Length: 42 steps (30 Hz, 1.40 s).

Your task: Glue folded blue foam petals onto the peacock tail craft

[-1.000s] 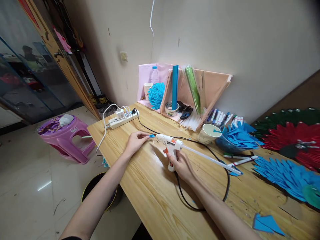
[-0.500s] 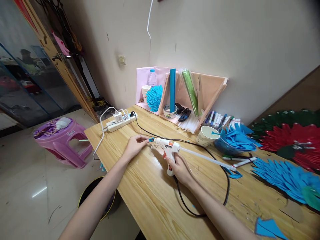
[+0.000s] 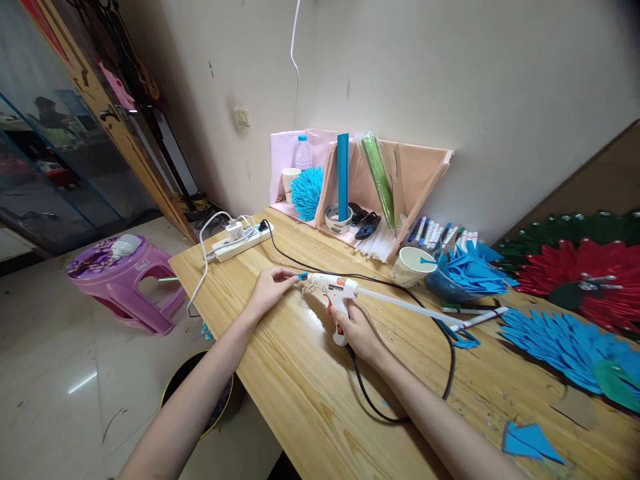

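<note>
My right hand [image 3: 361,331] is wrapped round the handle of a white glue gun [image 3: 336,293], whose nozzle points left. A long glue stick [image 3: 400,301] sticks out of its back end. My left hand [image 3: 273,290] rests low over the wooden table, its fingertips pinched on a small blue piece [image 3: 303,276] that looks like folded foam or paper. The nozzle is right at this piece; whether they touch I cannot tell. From the gun's handle a black cord [image 3: 380,417] loops across the table.
A power strip [image 3: 245,244] lies at the table's far left corner. Behind stand a paper cup [image 3: 413,268], a bowl of blue pieces [image 3: 445,287] and several markers. Blue layered petals [image 3: 555,343] and a red flower [image 3: 580,283] lie at right. A pink stool [image 3: 150,300] stands left.
The camera view has shifted slightly. My hands, the glue gun and the small blue piece keep nearly the same positions relative to each other.
</note>
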Tool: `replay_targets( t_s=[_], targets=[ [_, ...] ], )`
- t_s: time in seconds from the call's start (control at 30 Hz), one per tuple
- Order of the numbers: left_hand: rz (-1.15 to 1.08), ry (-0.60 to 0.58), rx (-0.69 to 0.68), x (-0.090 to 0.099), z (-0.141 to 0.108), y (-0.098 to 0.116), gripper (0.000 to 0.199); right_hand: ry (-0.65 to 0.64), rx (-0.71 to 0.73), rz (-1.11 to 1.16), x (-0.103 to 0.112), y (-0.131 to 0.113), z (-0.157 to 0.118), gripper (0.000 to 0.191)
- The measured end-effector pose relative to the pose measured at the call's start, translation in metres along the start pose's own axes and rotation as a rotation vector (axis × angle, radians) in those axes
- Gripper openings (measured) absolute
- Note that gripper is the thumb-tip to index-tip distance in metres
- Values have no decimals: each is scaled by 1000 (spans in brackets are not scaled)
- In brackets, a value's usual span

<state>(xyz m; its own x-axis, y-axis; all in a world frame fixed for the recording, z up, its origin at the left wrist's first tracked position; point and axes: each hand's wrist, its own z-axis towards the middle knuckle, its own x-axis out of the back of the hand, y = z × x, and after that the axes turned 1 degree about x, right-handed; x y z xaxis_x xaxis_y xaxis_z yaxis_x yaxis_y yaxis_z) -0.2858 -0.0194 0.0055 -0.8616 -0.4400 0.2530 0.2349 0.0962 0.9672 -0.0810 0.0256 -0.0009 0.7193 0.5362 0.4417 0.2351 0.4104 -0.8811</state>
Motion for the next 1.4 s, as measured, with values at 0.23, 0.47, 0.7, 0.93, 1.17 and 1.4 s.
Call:
replay_targets(
  t_s=[0.23,0.47,0.7,0.93,1.17,1.4],
  targets=[
    [6,11,-7,1,1,0,27,17,-7,-19,-2,9,1,26],
    [30,23,-1,2,0,3,28,41,-17,-8,-2,6,1,27],
    [35,40,-11,2,1,4,27,104,-50,42,0,2,2,28],
    [16,77,-26,2,4,-4,27,50,-10,68,1,-1,0,26],
    [-28,65,-12,0,3,-3,27,-10,2,31,-1,2,-2,26],
    [-25,40,-9,1,2,-4,27,-6,0,7,-2,5,-2,24]
  ],
)
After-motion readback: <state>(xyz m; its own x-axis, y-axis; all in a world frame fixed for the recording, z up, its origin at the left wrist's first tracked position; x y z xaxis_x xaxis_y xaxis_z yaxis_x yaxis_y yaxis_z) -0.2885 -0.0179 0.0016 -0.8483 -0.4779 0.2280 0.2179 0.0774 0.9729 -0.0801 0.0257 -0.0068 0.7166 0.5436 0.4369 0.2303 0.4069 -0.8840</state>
